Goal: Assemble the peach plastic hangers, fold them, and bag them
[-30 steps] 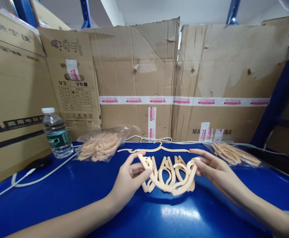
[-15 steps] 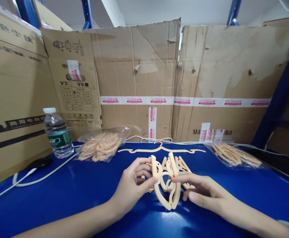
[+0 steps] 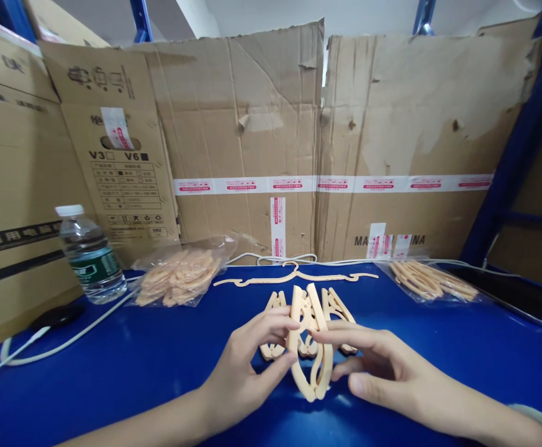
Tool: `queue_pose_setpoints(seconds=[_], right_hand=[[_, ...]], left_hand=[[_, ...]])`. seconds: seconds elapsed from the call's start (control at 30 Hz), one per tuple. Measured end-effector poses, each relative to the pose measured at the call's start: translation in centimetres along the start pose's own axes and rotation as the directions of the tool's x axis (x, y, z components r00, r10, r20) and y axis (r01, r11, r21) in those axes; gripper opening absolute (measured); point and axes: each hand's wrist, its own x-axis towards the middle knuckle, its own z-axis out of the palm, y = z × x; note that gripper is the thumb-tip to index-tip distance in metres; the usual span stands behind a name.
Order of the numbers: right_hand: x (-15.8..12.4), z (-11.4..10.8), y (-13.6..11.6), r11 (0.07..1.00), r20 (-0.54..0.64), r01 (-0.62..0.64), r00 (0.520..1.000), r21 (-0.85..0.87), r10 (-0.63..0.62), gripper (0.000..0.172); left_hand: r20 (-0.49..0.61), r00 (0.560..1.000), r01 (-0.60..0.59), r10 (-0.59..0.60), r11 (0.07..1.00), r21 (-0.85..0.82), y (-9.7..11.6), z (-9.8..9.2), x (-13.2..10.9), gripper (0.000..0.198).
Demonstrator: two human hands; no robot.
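A folded beige hanger point(image 3: 324, 363) stands nearly upright between my hands over the blue table. My left hand point(image 3: 254, 360) holds its left arm between thumb and fingers. The fingertips of my right hand point(image 3: 382, 363) touch its right side, while the right thumb is apart from it and the fingers are spread. Behind it are more folded hangers, one at the left point(image 3: 271, 347) partly covered by my left fingers and one at the right point(image 3: 338, 304). Farther back, an unfolded hanger point(image 3: 293, 276) lies flat.
A clear bag of beige pieces point(image 3: 177, 276) lies back left, beside a water bottle point(image 3: 91, 254) and a black device point(image 3: 56, 316). Another bag point(image 3: 429, 279) and a dark tablet point(image 3: 508, 295) are at the right. White cables and cardboard point(image 3: 247, 143) line the back.
The held hanger's two arms are closer together at the top. My hands have shifted slightly with it. The camera view has turned a little to the right.
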Motion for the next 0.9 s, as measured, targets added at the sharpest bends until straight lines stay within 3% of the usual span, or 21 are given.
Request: queue_pose_setpoints(seconds=[0.17,0.27,0.4,0.63,0.8,0.9], right_hand=[[0.5,-0.2,-0.4,1.0,-0.002,0.004,1.0,0.013,-0.004,0.037],[0.4,-0.2,-0.6,1.0,0.014,0.008,1.0,-0.004,-0.008,0.036],[-0.1,-0.2,-0.7,0.999,0.048,0.007,0.999,-0.041,-0.005,0.035],[0.0,-1.2,-0.7,0.997,0.047,-0.046,0.998,-0.068,0.05,0.043],[1.1,-4.4,-1.6,0.991,-0.112,-0.03,0.994,-0.13,0.016,0.042],[1.4,-7.1,-1.6,0.96,-0.278,-0.164,0.956,-0.226,0.098,0.044]], left_hand=[[-0.013,0.992,0.126,-0.128,0.988,-0.086,-0.3,0.2,0.0,0.028],[0.034,0.988,0.151,-0.149,0.985,-0.083,-0.1,0.2,0.0,0.03],[0.136,0.988,0.065,-0.069,0.997,0.039,0.3,-0.2,-0.1,0.04],[0.191,0.982,-0.048,0.007,0.977,0.209,0.5,-0.6,-0.3,0.054],[0.091,0.991,0.075,-0.096,0.975,0.208,0.1,-0.5,-0.5,0.052],[0.076,0.992,0.078,-0.099,0.968,0.237,0.1,-0.5,-0.5,0.051]])
